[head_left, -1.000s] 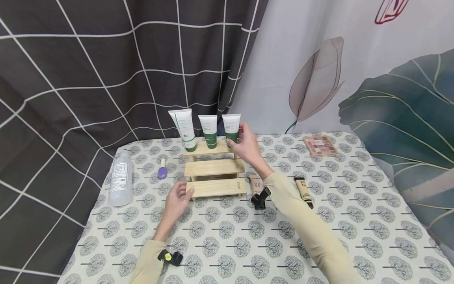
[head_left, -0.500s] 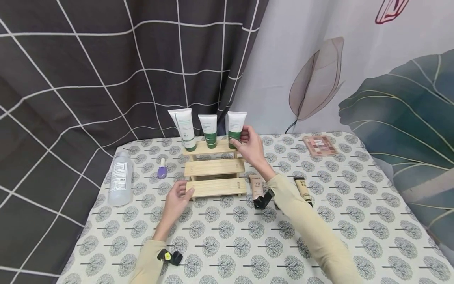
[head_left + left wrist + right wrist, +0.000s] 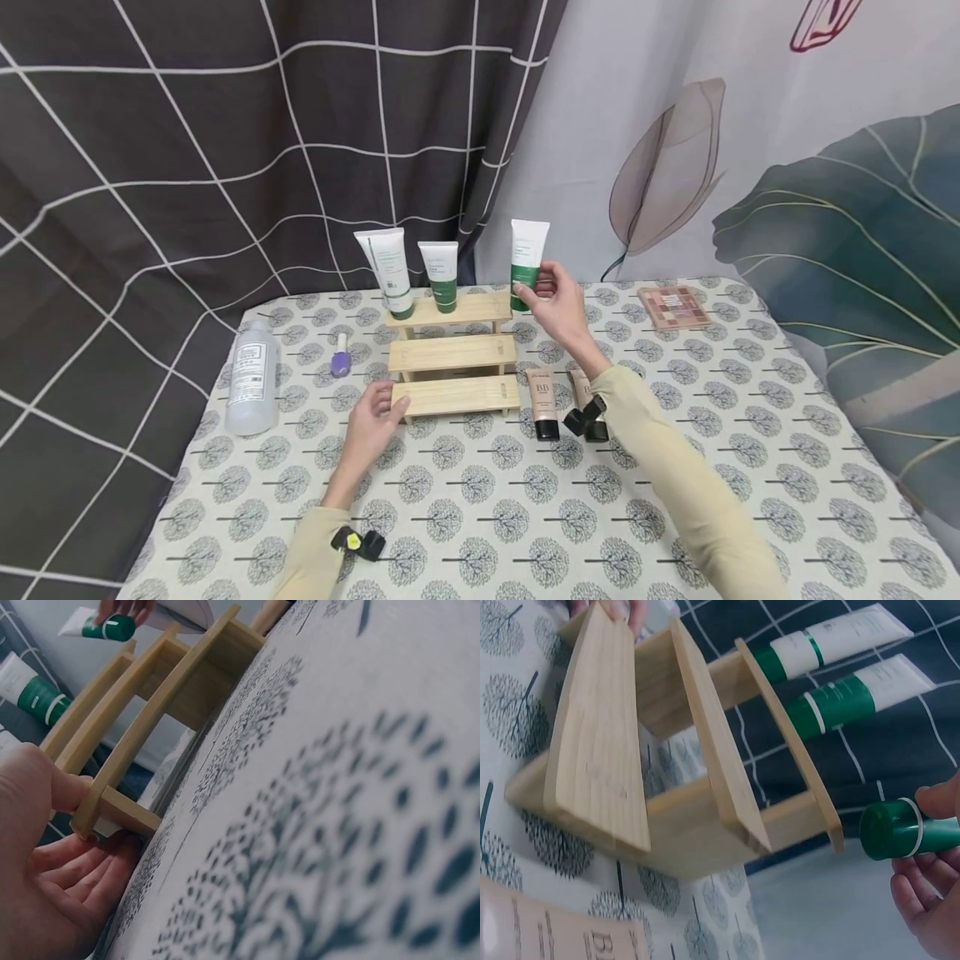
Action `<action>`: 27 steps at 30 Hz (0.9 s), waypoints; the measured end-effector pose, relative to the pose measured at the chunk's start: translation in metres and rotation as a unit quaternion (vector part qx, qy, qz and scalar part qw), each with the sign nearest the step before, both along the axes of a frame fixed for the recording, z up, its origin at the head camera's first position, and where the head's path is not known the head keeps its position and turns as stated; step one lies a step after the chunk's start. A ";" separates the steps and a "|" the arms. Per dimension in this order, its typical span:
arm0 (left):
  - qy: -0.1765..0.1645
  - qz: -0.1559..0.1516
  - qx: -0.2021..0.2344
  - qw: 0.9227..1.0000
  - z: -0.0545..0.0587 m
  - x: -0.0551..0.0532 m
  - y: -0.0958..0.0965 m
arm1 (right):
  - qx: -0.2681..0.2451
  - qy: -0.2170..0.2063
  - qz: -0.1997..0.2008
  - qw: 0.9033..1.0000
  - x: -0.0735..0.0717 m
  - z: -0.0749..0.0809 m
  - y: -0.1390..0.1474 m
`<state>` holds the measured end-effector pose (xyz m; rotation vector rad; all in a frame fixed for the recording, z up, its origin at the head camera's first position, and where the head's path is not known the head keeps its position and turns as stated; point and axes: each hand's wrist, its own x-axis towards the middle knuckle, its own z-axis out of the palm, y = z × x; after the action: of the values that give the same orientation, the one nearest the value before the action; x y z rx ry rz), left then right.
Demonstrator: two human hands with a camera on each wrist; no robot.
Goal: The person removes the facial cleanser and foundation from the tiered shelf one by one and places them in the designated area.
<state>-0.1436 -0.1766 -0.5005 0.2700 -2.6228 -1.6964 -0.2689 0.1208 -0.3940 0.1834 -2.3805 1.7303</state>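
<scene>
My right hand (image 3: 561,308) pinches a green-and-white squeeze tube (image 3: 527,254) by its green lower part. The tube is upright, off to the right of the top step and apart from it in the right wrist view. My left hand (image 3: 372,414) grips the left end of the bottom step of a three-tier wooden stand (image 3: 453,354), thumb above and fingers beneath, as the left wrist view shows. On the top step stand a large white tube (image 3: 386,271) at the left and a smaller green-and-white tube (image 3: 441,275) beside it.
Two BB cream tubes, one (image 3: 544,404) fully visible and the other (image 3: 582,385) partly behind my right wrist strap, lie right of the stand. A purple nail polish bottle (image 3: 341,358) and a clear bottle (image 3: 252,379) are leftward. An eyeshadow palette (image 3: 675,307) lies back right.
My right hand has lifted the squeeze tube off the right end of the top step and carried it rightward. My left hand stays on the stand.
</scene>
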 end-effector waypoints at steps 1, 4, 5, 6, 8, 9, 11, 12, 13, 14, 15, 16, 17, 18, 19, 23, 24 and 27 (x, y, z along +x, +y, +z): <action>-0.001 0.000 0.000 1.000 0.000 0.000 0.000 | 0.000 -0.003 -0.002 1.000 0.000 -0.001 0.002; -0.002 0.002 -0.002 1.000 -0.001 0.001 0.000 | 0.008 -0.017 -0.007 1.000 -0.001 -0.004 0.008; -0.002 0.002 -0.001 1.000 -0.001 0.001 0.000 | 0.011 -0.020 -0.010 1.000 -0.002 -0.006 0.011; -0.003 0.002 0.000 1.000 0.000 0.001 0.000 | 0.016 -0.025 -0.012 0.999 -0.002 -0.008 0.013; -0.003 0.001 0.000 1.000 0.000 0.001 -0.001 | 0.024 -0.042 -0.017 0.999 -0.004 -0.011 0.017; -0.002 0.000 0.001 1.000 0.000 0.001 -0.001 | 0.028 -0.049 -0.020 0.998 -0.004 -0.013 0.018; -0.002 -0.001 0.003 1.000 0.000 0.000 -0.001 | 0.033 -0.064 -0.022 0.997 -0.005 -0.016 0.022; -0.001 -0.002 0.003 1.000 0.000 0.000 -0.001 | 0.037 -0.072 -0.023 0.996 -0.005 -0.018 0.023; -0.001 -0.002 0.003 1.000 0.000 0.000 -0.001 | 0.038 -0.080 -0.023 0.996 -0.005 -0.020 0.024; -0.001 -0.003 0.003 1.000 0.000 0.000 -0.001 | 0.044 -0.086 -0.022 0.995 -0.005 -0.022 0.025; -0.001 -0.004 0.005 1.000 0.000 0.000 -0.001 | 0.050 -0.090 -0.021 0.994 -0.006 -0.024 0.026; 0.000 -0.004 0.005 1.000 0.000 0.000 -0.001 | 0.057 -0.095 -0.021 0.994 -0.006 -0.026 0.027; 0.000 -0.004 0.006 1.000 0.000 0.000 -0.001 | 0.063 -0.097 -0.021 0.993 -0.006 -0.028 0.027; 0.000 -0.004 0.006 1.000 0.000 0.000 -0.001 | 0.071 -0.099 -0.021 0.992 -0.006 -0.031 0.028; 0.000 -0.004 0.007 1.000 0.001 0.000 -0.001 | 0.080 -0.100 -0.022 0.992 -0.006 -0.033 0.028; 0.000 -0.004 0.007 1.000 0.001 0.001 0.000 | 0.100 -0.104 -0.019 0.989 -0.007 -0.043 0.030; 0.001 -0.004 0.007 1.000 0.001 0.000 0.000 | 0.105 -0.107 -0.017 0.989 -0.007 -0.045 0.030; 0.003 -0.004 0.008 1.000 0.001 0.000 0.000 | 0.114 -0.117 -0.007 0.987 -0.007 -0.050 0.031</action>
<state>-0.1432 -0.1767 -0.4994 0.2549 -2.6114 -1.7174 -0.2756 0.1517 -0.4442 -0.0069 -2.7394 1.5449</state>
